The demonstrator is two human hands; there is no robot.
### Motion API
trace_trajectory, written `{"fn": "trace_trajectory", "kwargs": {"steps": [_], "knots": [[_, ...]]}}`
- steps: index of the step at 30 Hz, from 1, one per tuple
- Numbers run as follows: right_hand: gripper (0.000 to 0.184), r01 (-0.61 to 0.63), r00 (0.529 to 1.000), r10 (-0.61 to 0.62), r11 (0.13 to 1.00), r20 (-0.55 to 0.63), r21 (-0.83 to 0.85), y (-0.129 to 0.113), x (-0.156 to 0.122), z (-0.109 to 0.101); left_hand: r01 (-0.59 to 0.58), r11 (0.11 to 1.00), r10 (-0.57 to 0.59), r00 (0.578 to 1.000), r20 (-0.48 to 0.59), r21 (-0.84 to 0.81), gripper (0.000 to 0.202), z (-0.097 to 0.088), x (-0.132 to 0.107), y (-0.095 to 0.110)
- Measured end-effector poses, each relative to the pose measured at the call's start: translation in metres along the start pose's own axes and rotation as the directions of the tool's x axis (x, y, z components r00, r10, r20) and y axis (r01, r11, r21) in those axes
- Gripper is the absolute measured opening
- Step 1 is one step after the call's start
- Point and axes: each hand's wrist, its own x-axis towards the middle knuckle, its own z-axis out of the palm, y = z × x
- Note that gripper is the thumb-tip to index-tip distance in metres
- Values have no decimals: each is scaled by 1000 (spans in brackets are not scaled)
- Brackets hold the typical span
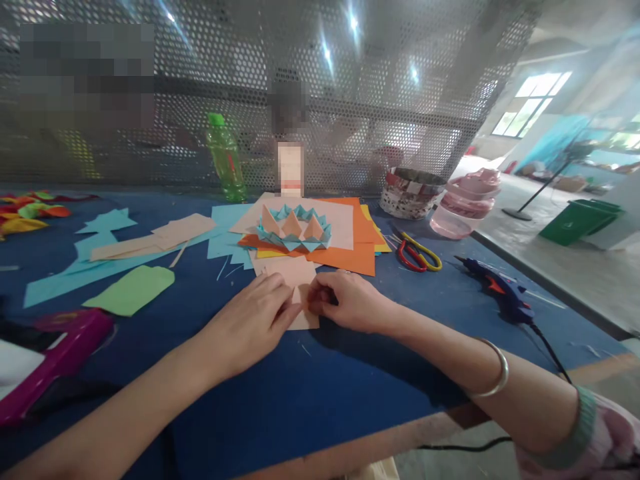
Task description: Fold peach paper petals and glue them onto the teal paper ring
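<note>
A peach sheet of paper (304,319) lies on the blue tabletop right in front of me, partly covered by both hands. My left hand (257,313) bears down on its left side, fingers bent together and thumb reaching towards the middle. On its right side, my right hand (353,300) has thumb and fingers curled in a pinch at the paper. Just beyond the hands stands a ring of folded light-blue paper points (320,237) with peach folded pieces (291,227) at its front. It sits on stacked sheets, among them an orange sheet (350,260).
Scissors (419,252) and a blue glue gun (500,287) lie right; a magenta tool (75,347) lies left. Light-blue scraps (65,273) and a green piece (133,290) spread leftward. Behind stand a green bottle (225,157), a basket (410,193) and a pink bottle (463,203).
</note>
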Motion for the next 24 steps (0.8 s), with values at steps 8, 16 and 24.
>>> {"fn": "trace_trajectory", "kwargs": {"steps": [8,16,24], "knots": [[10,-7,1000,7,1000,2,-1,-1,1,-1,129,990,-125,990,-65,54,26,6,3,-5],[10,-6,1000,6,1000,7,-5,-1,0,-1,306,940,-306,952,-26,149,27,-14,4,-17],[8,-13,1000,13,1000,8,-8,-2,1,-2,243,959,-254,966,56,146,21,-25,-6,-27]]}}
